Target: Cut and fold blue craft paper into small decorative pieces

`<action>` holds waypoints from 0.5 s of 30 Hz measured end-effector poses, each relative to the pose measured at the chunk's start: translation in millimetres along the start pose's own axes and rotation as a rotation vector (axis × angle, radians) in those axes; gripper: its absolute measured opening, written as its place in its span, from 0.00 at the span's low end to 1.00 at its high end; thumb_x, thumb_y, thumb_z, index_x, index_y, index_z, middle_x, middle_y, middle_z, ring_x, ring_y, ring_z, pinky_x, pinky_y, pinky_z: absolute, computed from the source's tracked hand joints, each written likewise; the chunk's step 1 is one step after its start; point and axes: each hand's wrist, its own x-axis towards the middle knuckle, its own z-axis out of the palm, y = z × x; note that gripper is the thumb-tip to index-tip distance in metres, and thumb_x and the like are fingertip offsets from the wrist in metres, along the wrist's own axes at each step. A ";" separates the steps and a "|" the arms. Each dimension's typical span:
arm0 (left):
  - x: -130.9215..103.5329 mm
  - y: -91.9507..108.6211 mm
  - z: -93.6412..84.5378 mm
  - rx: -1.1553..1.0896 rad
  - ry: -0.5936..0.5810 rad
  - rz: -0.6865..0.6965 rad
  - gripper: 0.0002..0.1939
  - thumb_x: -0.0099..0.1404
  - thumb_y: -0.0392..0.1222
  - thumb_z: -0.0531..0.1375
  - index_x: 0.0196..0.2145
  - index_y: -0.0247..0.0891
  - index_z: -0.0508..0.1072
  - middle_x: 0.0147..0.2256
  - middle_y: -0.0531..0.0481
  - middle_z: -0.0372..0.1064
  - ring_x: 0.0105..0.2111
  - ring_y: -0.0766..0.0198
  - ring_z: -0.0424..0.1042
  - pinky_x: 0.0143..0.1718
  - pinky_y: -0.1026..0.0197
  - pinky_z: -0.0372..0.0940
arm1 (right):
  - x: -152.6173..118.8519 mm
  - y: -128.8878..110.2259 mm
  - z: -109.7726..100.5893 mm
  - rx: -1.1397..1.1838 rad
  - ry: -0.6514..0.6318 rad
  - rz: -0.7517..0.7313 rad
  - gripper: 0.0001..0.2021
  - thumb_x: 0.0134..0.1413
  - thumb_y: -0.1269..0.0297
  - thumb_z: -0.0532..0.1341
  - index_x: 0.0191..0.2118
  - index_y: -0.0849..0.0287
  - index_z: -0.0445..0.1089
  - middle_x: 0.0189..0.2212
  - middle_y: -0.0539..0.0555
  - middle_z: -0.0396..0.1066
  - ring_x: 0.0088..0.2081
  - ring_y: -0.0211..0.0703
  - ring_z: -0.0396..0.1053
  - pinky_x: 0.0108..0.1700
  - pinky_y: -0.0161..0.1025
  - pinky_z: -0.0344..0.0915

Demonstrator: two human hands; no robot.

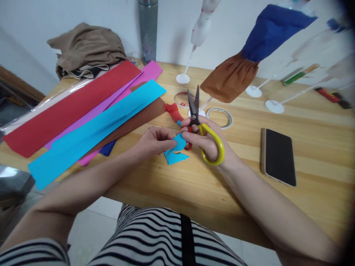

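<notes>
My left hand pinches the edge of a small cut piece of bright blue paper above the table. The fingers of my right hand also touch this piece. Hooked in my right hand is a pair of scissors with a yellow and red handle, its dark blades parted and pointing away from me. A cut blue scrap lies just below the piece; whether they are joined I cannot tell. Beyond my fingers is a crumpled bit of red paper.
Long strips of blue paper, red paper and brown paper lie left. Behind stand a bottle and brown cloth. A figure in a brown and blue paper dress leans over tape rolls. A phone lies right.
</notes>
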 end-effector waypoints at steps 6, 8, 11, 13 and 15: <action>-0.9 -0.5 -2.5 0.020 -0.025 -0.052 0.15 0.56 0.49 0.71 0.22 0.38 0.73 0.18 0.56 0.61 0.20 0.71 0.54 0.23 0.62 0.46 | 1.7 2.8 0.2 -0.014 0.015 0.018 0.18 0.36 0.62 0.74 0.36 0.52 0.70 0.23 0.42 0.68 0.21 0.35 0.63 0.24 0.37 0.64; -1.7 -1.2 -2.7 0.007 -0.023 -0.058 0.18 0.58 0.51 0.71 0.22 0.38 0.71 0.18 0.56 0.60 0.20 0.71 0.53 0.24 0.62 0.45 | 1.8 2.5 0.8 -0.008 0.029 0.004 0.18 0.37 0.62 0.73 0.36 0.52 0.70 0.23 0.42 0.68 0.22 0.35 0.64 0.24 0.37 0.64; -1.1 -3.5 -2.8 -0.009 -0.021 -0.063 0.20 0.57 0.54 0.73 0.23 0.38 0.72 0.18 0.56 0.60 0.21 0.70 0.53 0.24 0.62 0.46 | 1.7 1.5 1.5 0.006 0.055 -0.011 0.17 0.37 0.62 0.72 0.35 0.51 0.70 0.22 0.42 0.69 0.21 0.36 0.64 0.23 0.37 0.64; 0.3 -5.2 -3.4 -0.014 -0.030 -0.060 0.19 0.55 0.54 0.73 0.23 0.39 0.72 0.18 0.56 0.61 0.20 0.70 0.54 0.23 0.61 0.46 | 1.6 0.8 1.5 0.010 0.062 -0.013 0.16 0.37 0.62 0.73 0.35 0.50 0.70 0.22 0.42 0.69 0.21 0.37 0.63 0.23 0.38 0.64; 1.7 -5.6 -4.4 -0.004 -0.047 -0.060 0.18 0.56 0.52 0.73 0.23 0.39 0.72 0.18 0.56 0.61 0.20 0.69 0.54 0.24 0.60 0.47 | 1.2 0.1 1.0 0.010 0.050 -0.012 0.17 0.37 0.62 0.74 0.35 0.50 0.70 0.23 0.43 0.69 0.22 0.37 0.64 0.24 0.38 0.64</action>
